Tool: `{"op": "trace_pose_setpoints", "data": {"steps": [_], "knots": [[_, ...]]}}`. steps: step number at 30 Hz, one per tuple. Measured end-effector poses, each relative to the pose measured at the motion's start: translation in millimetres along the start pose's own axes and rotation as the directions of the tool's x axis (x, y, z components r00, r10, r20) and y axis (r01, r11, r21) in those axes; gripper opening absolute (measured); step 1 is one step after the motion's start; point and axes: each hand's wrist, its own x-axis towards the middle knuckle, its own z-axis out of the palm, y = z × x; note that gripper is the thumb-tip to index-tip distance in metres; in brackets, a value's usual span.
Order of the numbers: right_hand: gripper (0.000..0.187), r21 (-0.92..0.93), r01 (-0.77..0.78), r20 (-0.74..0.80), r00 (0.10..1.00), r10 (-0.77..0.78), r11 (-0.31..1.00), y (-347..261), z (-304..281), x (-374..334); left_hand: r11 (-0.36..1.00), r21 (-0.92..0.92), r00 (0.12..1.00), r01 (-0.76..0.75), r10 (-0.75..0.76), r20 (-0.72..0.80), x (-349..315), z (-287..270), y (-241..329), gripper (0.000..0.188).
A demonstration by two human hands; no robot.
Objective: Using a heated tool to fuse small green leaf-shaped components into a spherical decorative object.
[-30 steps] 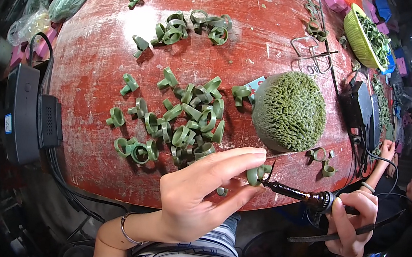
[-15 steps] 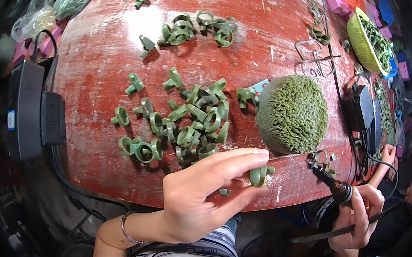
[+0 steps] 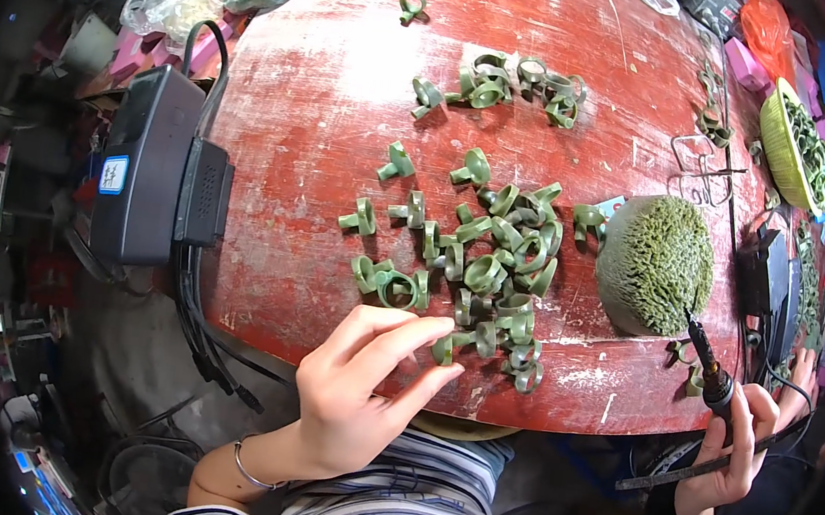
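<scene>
While the left hand (image 3: 347, 402) curves thumb and forefinger around a green ring (image 3: 442, 350) by the red table's (image 3: 271, 263) near edge, whether pinching it I cannot tell, the right hand (image 3: 736, 447) grips a dark pen-like tool (image 3: 718, 383), its tip at a rough green block's (image 3: 658, 268) lower right edge. More green rings (image 3: 473, 229) lie just beyond the left fingertips.

Blk box (image 3: 148, 164) w/ cables (image 3: 188, 306), pink block (image 3: 745, 65), org bag (image 3: 766, 33)
</scene>
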Motion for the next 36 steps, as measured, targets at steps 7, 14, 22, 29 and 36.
{"op": "trace_pose_setpoints", "data": {"steps": [7, 14, 22, 29, 36], "knots": [[0.027, 0.001, -0.004, -0.030, 1.000, 0.004, 1.000, -3, 3, -1, 0.997, 0.071, 1.000, 0.026, -0.026, -0.001, 5, -9, 2, 0.041], [0.025, 0.017, -0.004, -0.070, 0.998, 0.005, 1.000, -1, 7, 3, 0.966, 0.198, 0.966, -0.166, 0.119, 0.231, 63, -66, 37, 0.036], [0.024, 0.074, 0.005, -0.061, 0.998, -0.001, 0.997, -7, 9, 9, 0.809, 0.471, 0.923, -0.352, 0.217, 0.318, 165, -46, -28, 0.042], [0.022, 0.051, -0.002, -0.097, 0.995, 0.007, 0.999, -5, 9, 10, 0.798, 0.572, 0.941, -0.191, -0.017, 0.338, 178, -27, -41, 0.040], [0.027, 0.079, -0.118, -0.060, 0.991, 0.123, 0.990, 10, 7, -12, 0.840, 0.435, 0.923, -0.325, 0.183, 0.337, 177, -17, -46, 0.031]]}}
